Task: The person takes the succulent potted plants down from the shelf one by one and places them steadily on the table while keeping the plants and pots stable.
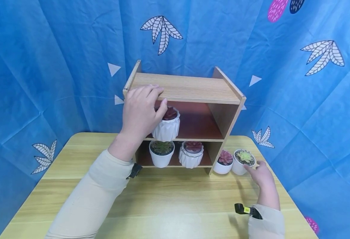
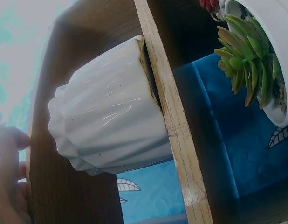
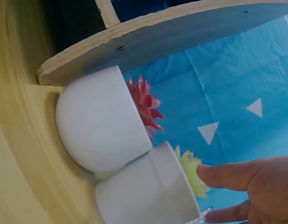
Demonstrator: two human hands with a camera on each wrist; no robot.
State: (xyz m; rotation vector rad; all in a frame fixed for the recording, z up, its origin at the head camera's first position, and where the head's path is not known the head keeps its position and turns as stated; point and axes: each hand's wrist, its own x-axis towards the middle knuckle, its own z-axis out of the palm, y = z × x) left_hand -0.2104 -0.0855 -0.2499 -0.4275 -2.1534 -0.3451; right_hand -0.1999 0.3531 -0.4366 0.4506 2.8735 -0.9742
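Note:
My left hand (image 1: 142, 108) rests on the left front part of the top board (image 1: 186, 88) of a small wooden shelf. Just below it, a white ribbed pot with a dark red succulent (image 1: 166, 127) stands on the middle board, partly hidden by the hand. On the right, my right hand (image 1: 262, 174) is at the rim of a smooth white pot with a light green succulent (image 1: 239, 168). The thumb (image 3: 228, 176) and a finger are spread apart there. Touching that pot is a rounded white pot with a pink-red succulent (image 3: 102, 119), next to the shelf's side.
The lower board holds a white pot with a dark green succulent (image 1: 161, 156) and a white ribbed pot with a red succulent (image 1: 191, 156). The shelf's right side panel (image 1: 227, 129) stands close to the two outer pots. Behind the wooden table (image 1: 169, 202) hangs a blue patterned cloth (image 1: 73, 66).

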